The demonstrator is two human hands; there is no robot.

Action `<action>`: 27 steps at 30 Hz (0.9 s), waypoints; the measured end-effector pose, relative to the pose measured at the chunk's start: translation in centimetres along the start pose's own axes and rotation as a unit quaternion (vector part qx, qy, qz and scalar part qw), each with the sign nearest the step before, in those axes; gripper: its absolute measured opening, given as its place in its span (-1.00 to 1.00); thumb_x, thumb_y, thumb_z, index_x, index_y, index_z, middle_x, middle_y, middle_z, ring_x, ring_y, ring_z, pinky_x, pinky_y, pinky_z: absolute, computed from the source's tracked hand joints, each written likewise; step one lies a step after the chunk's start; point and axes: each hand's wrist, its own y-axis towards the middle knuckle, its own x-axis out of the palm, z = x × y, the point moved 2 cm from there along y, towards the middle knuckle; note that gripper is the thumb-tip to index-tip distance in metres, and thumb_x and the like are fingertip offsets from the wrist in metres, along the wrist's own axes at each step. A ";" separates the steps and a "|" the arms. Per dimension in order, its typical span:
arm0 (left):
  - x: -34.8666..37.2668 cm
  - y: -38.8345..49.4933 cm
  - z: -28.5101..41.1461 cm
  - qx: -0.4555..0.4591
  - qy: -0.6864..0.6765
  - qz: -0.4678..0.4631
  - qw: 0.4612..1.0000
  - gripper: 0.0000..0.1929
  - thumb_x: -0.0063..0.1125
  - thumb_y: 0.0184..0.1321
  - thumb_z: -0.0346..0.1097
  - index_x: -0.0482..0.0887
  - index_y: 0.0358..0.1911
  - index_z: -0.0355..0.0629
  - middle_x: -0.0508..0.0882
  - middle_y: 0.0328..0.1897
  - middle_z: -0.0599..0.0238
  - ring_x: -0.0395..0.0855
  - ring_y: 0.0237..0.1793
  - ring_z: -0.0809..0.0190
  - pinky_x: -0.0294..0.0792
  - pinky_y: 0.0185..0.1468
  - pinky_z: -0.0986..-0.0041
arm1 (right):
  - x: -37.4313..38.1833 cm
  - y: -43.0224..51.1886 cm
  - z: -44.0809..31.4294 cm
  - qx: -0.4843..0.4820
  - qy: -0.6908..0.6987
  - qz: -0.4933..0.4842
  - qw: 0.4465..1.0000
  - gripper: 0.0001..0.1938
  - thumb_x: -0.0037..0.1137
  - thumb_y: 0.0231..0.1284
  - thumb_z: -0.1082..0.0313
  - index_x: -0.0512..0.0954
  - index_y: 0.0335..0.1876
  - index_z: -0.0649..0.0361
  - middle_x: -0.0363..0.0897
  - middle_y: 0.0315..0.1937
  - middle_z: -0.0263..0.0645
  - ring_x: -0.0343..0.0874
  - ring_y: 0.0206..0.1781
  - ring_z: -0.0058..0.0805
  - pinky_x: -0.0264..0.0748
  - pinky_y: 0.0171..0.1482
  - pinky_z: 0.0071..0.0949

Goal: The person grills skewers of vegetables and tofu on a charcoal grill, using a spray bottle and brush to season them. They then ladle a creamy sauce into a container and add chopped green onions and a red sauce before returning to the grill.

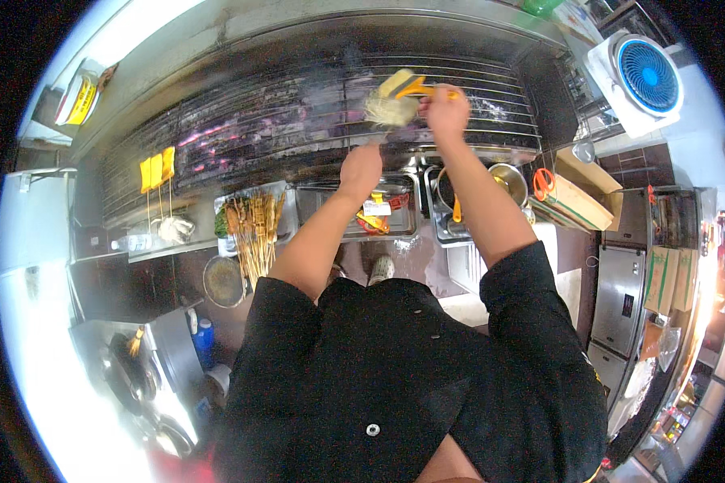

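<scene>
My right hand (448, 115) grips the yellow-orange handle of a flat basting brush (412, 87). The brush's pale bristles are over a bundle of pale, stringy food (389, 110), which looks like enoki mushrooms and is blurred. That bundle is above the right part of a long charcoal grill (266, 102). Below it my left hand (362, 169) is closed around what seems to be the skewer end of the bundle; the fingers hide most of the grip. Glowing coals show further left under the bars.
Skewered yellow slabs (157, 170) lie at the grill's left end, beside a white cloth (174, 229). A tray (290, 208) holds many brown skewers (254, 223). Nearer me are a metal tray with packets (374, 208), a metal pot (509, 181), an open carton (580, 199) and a fan (647, 73).
</scene>
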 end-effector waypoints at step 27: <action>-12.0 -21.1 -27.2 -0.314 0.006 0.183 0.931 -0.48 0.30 0.23 -0.13 0.53 0.16 -0.33 0.58 0.17 -0.16 0.54 0.21 -0.18 0.37 0.31 0.04 | -44.8 8.1 23.0 -0.141 -0.651 -0.242 0.706 -0.72 0.20 0.29 0.18 0.58 -0.42 0.23 0.60 -0.57 -0.21 0.56 -0.64 -0.38 0.44 -0.60 -0.39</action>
